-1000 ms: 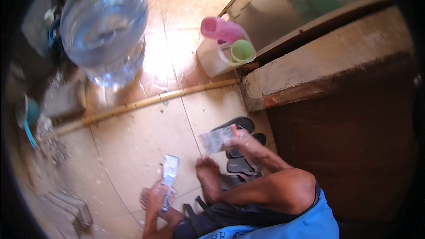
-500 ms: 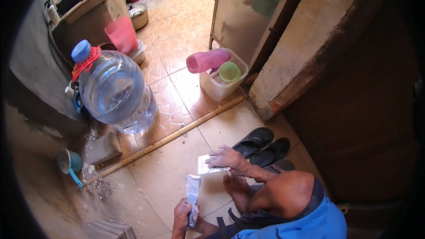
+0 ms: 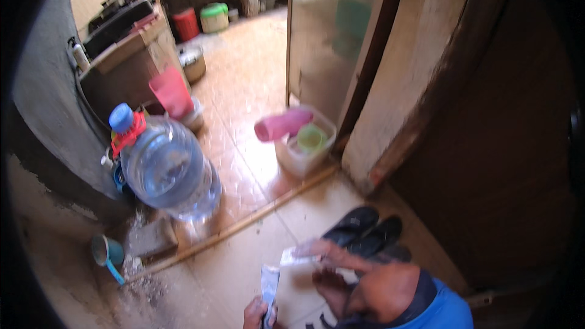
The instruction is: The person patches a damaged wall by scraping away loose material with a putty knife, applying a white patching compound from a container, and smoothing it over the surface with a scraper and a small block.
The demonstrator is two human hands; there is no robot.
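Observation:
Low in the view, my left hand (image 3: 257, 313) is closed around the handle of a putty knife (image 3: 269, 283). Its broad blade points up and away from me and has whitish smears. My right hand (image 3: 326, 251) grips a flat, white, rectangular piece (image 3: 294, 257), whose exact kind is blurred. The piece is just beyond and to the right of the blade tip, apparently apart from it. Below my right hand are my bare foot (image 3: 332, 289) and bent knee.
Black sandals (image 3: 359, 225) lie beyond my right hand. A raised threshold strip (image 3: 244, 222) crosses the floor. Past it stand a large water bottle (image 3: 173, 170) and a clear tub (image 3: 301, 155) with a pink bottle. Left are a grey block (image 3: 152, 237) and blue dipper (image 3: 108, 251).
The view has tilted up, so the scene sits lower and more of the far room shows. Both hands keep their holds; the blade and white piece remain close together.

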